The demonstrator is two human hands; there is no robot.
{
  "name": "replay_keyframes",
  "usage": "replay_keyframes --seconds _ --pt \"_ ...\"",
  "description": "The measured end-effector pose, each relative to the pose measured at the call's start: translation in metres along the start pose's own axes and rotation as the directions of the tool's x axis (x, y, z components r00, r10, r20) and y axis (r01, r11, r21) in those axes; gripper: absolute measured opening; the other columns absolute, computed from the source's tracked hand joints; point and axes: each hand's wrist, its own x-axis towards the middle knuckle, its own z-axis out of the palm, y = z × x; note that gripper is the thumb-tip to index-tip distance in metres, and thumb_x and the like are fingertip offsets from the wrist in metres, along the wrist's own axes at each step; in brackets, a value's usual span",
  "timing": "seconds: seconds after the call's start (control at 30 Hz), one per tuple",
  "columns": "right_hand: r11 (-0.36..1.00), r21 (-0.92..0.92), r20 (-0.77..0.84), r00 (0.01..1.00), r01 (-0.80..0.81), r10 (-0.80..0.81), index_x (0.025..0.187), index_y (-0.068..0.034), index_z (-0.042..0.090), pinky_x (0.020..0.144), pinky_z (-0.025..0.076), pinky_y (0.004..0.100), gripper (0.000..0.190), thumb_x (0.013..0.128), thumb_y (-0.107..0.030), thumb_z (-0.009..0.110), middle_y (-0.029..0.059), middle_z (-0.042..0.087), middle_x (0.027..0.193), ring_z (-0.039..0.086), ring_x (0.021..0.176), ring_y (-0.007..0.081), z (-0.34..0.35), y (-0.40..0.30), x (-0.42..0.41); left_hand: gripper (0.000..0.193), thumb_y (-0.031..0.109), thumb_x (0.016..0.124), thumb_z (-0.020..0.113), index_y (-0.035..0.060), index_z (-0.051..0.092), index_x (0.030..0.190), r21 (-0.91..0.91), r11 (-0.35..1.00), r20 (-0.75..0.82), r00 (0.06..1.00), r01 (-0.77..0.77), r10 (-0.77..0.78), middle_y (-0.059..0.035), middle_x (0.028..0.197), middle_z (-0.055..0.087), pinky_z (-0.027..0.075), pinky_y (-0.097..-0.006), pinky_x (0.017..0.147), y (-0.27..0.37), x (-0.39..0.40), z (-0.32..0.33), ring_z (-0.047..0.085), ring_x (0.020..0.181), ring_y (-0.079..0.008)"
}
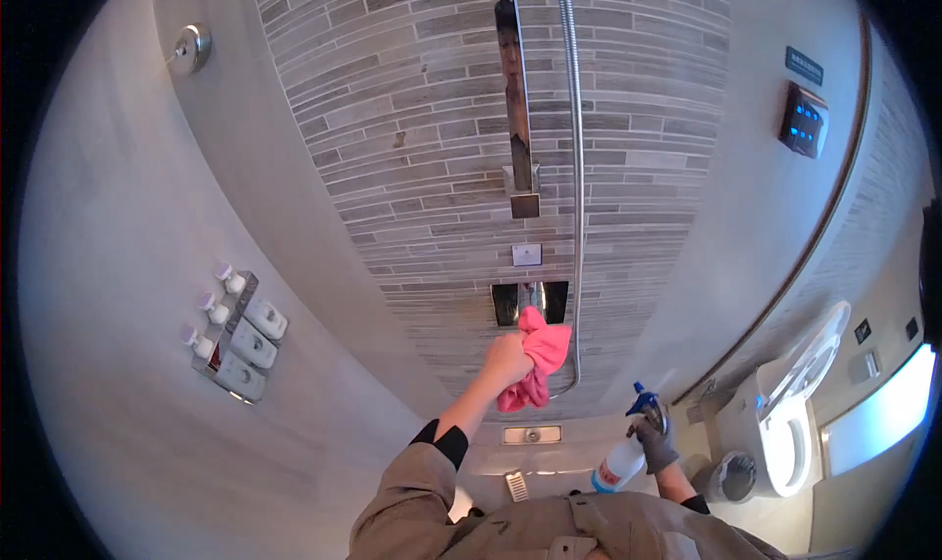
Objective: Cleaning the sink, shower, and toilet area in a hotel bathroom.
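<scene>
My bare left hand [506,359] grips a crumpled pink cloth [546,347] in front of the tiled shower wall. The cloth overlaps the lower edge of a glossy dark shower fixture [506,304]; whether they touch, I cannot tell. My right hand [655,446], in a grey glove, holds a spray bottle [620,463] by its neck, low on the right near my body. This bottle has a blue trigger head, a whitish translucent body with a label, and blue liquid at its bottom.
A metal shower hose [578,155] hangs right of a mirror-like shower column [519,111]. On the left wall, a rack [235,339] carries several bottles. To the right stand a toilet [784,442] with raised lid and a lined bin [736,477]. A floor drain [517,486] lies below.
</scene>
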Motion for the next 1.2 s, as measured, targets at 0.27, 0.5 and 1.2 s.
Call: replay_keyframes --seconds 0.27,0.5,1.2 --pt "0.992 0.040 -0.068 0.991 0.119 -0.116 0.092 -0.006 0.059 0.056 0.043 0.0253 0.016 0.077 -0.012 0.062 0.0018 0.059 0.070 0.053 0.061 0.0101 0.028 -0.002 -0.008 0.044 0.008 0.058 0.075 0.0032 0.058 0.097 0.443 0.717 -0.540 0.479 -0.538 0.693 -0.0144 0.100 0.054 0.045 -0.0422 0.081 0.055 0.023 -0.084 0.053 0.096 -0.0357" --pt "0.986 0.164 -0.152 0.988 0.027 -0.002 0.099 -0.006 0.055 0.056 0.043 0.0256 0.025 0.075 -0.007 0.060 0.0017 0.057 0.070 0.054 0.063 0.0109 -0.004 0.014 -0.012 0.043 0.014 0.062 0.078 0.0002 0.059 0.098 0.390 0.695 -0.838 0.079 -0.605 0.539 -0.0202 0.120 0.046 0.044 -0.0444 0.088 0.161 0.001 -0.180 0.049 0.107 -0.0351" --pt "0.965 0.247 0.087 0.990 0.090 -0.114 0.111 -0.006 0.049 0.054 0.046 0.0269 0.038 0.076 -0.009 0.064 0.0027 0.057 0.076 0.053 0.060 0.0125 -0.075 -0.020 0.081 0.041 0.011 0.072 0.071 0.0012 0.058 0.109 0.658 0.661 -0.727 -0.076 -0.361 0.683 -0.0233 0.126 0.043 0.044 -0.0423 0.093 0.324 0.033 -0.367 0.048 0.116 -0.0362"
